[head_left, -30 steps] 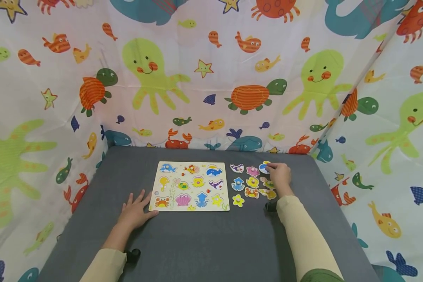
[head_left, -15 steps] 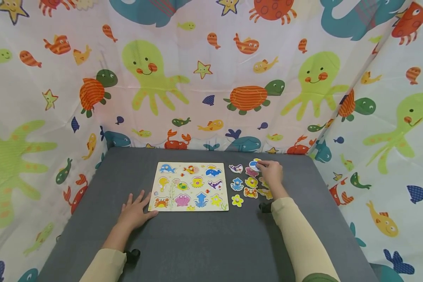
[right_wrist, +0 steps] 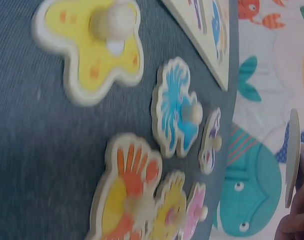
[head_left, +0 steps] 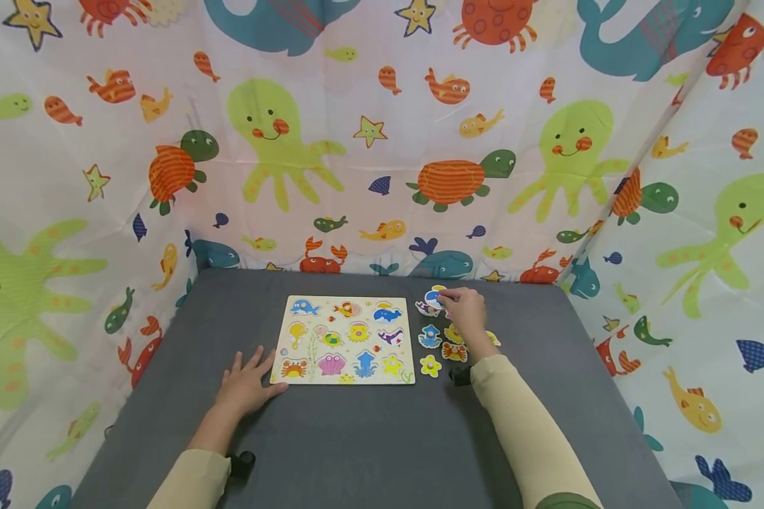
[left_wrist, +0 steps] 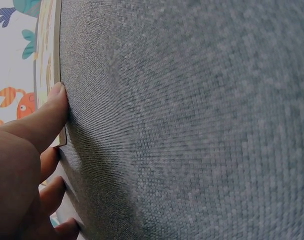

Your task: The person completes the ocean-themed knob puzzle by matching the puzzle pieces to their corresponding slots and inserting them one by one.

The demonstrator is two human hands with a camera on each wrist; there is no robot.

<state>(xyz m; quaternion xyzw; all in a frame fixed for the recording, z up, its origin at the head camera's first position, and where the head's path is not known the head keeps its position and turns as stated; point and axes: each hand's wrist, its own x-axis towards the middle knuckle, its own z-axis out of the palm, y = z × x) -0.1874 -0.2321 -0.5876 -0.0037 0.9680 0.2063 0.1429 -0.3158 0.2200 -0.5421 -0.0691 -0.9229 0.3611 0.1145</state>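
A flat wooden puzzle board [head_left: 385, 380] printed with sea animals lies on the grey table. My left hand [head_left: 245, 389] rests at its lower left corner, fingers spread. In the left wrist view the thumb [left_wrist: 54, 107] touches the board's edge. My right hand [head_left: 470, 311] pinches a blue puzzle piece [head_left: 433, 297] with a yellow top. It is held above the loose pieces, overlapping the purple whale piece [head_left: 425, 310] in the head view. The right wrist view shows the held piece edge-on, raised off the table, with only some fingers [right_wrist: 303, 192] visible.
Right of the board lie several knobbed pieces, among them a yellow star [head_left: 430, 365], a blue squid [head_left: 429, 336] and an orange crab [head_left: 455, 352]. Others are partly hidden by the right hand. A curtain [head_left: 369, 71] with sea animals hangs behind and at both sides of the table.
My right hand has carried the blue piece leftward from the far right of the loose pieces to above the purple whale piece. The left hand has stayed at the board's corner.
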